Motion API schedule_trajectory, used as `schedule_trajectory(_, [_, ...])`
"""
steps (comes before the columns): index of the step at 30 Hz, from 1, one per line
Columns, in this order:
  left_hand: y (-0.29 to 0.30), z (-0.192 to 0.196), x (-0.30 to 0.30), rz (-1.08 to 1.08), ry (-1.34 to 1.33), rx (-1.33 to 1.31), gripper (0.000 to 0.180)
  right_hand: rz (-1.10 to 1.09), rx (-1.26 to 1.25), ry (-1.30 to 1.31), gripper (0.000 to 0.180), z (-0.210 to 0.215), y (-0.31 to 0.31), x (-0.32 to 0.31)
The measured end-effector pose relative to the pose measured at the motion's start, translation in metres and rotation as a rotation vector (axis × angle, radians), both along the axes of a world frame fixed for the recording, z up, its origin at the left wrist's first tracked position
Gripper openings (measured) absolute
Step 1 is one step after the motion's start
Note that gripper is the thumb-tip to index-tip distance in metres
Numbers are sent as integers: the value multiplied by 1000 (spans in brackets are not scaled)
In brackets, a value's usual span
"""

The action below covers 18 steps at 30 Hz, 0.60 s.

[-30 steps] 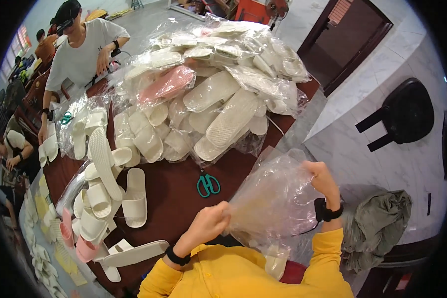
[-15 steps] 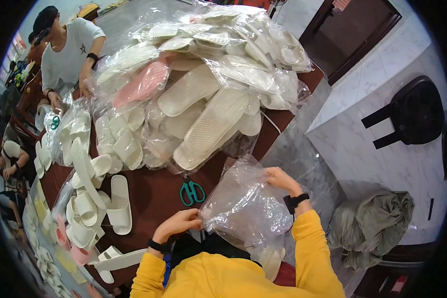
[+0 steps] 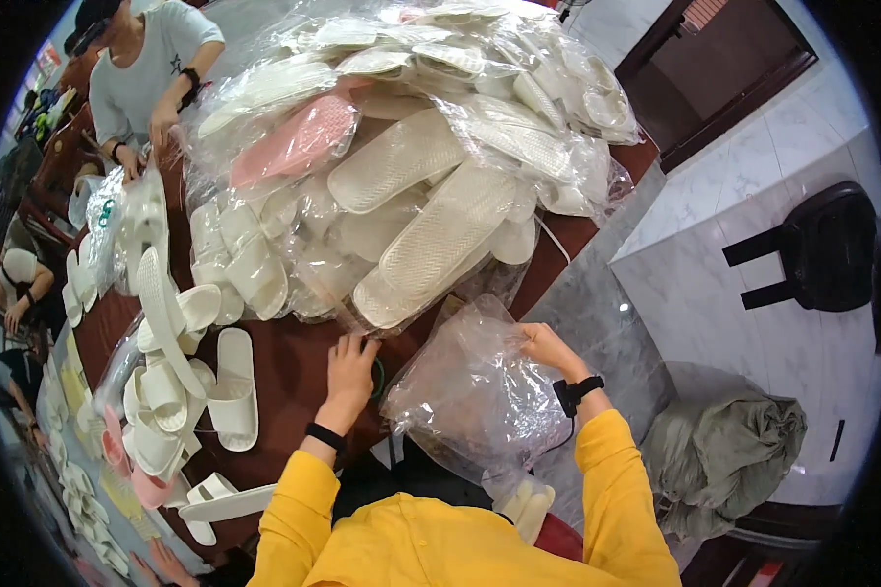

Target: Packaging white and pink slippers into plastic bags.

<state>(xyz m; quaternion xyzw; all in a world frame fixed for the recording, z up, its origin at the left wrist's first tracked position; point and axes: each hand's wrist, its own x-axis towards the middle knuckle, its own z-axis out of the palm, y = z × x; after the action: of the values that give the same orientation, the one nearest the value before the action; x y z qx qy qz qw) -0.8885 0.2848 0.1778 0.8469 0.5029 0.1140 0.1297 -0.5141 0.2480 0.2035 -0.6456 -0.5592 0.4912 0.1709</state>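
Note:
My right hand [image 3: 544, 346] is shut on the upper edge of a crumpled clear plastic bag [image 3: 475, 401] and holds it up over the table's near right corner. My left hand [image 3: 350, 364] has left the bag. It lies flat on the dark red table [image 3: 289, 367] with its fingers spread, against the foot of the slipper pile. It covers the green-handled scissors [image 3: 379, 378], of which only a sliver of green shows. Whether the fingers grip the scissors is hidden. Both of my sleeves are yellow, and each wrist has a black band.
A tall heap of bagged white slippers [image 3: 431, 196], with one pink pair [image 3: 303, 142], fills the table's far half. Loose white slippers [image 3: 227, 391] lie to the left. A person in a grey shirt [image 3: 157, 68] works opposite. A black stool [image 3: 822, 249] and a grey cloth bundle [image 3: 734, 460] are on the right.
My left hand let go of the plastic bag and moved forward onto the scissors. My right hand still holds the bag, now lower and nearer my body.

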Motion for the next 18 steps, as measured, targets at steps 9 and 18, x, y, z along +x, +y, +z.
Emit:
schedule_trajectory(9, [-3, 0, -66, 135, 17, 34, 36, 72, -21, 91, 33, 8, 14, -34])
schedule_trajectory(18, [-26, 54, -96, 169, -577, -140, 29, 269, 216, 166, 23, 147, -38, -71])
